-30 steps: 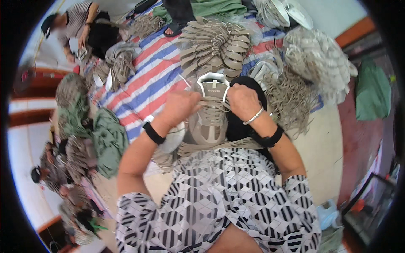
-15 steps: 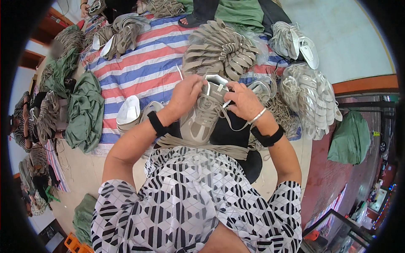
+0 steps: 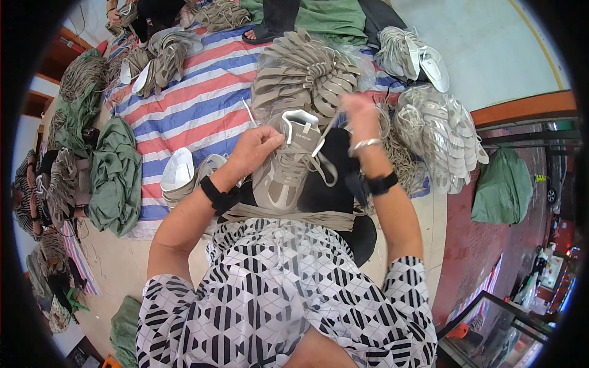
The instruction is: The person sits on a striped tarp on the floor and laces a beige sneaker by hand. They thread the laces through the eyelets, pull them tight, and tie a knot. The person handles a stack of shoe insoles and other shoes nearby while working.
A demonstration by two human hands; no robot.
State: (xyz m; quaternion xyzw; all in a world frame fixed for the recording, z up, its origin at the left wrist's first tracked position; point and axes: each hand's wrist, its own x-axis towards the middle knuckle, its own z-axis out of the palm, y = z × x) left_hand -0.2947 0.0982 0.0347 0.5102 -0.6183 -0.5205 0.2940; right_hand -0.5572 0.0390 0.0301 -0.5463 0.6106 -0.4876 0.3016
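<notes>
A beige-grey sneaker [image 3: 288, 168] with a white lining rests on my lap, its toe toward me and its tongue upright at the far end. My left hand [image 3: 259, 148] pinches the left side of the shoe's collar. Up and to the right of the shoe is my right hand [image 3: 363, 119], smeared by motion. A stretch of shoelace [image 3: 330, 126] runs taut from the upper eyelets to its fingers. Another loop of lace hangs at the shoe's right side. One white-tipped lace end sticks up beyond my left hand.
A striped red, white and blue sheet [image 3: 202, 104] covers the floor ahead. On it lie a fanned pile of beige shoe uppers [image 3: 307, 73], plastic-wrapped shoe parts [image 3: 438, 138] and a shoe with a white insole [image 3: 179, 172]. Green cloth [image 3: 116, 172] is heaped at left. Another person's foot [image 3: 250, 35] shows ahead.
My right hand has moved up and right, away from the shoe's collar, drawing the lace out straight. My left hand stays at the collar, and the view has shifted slightly.
</notes>
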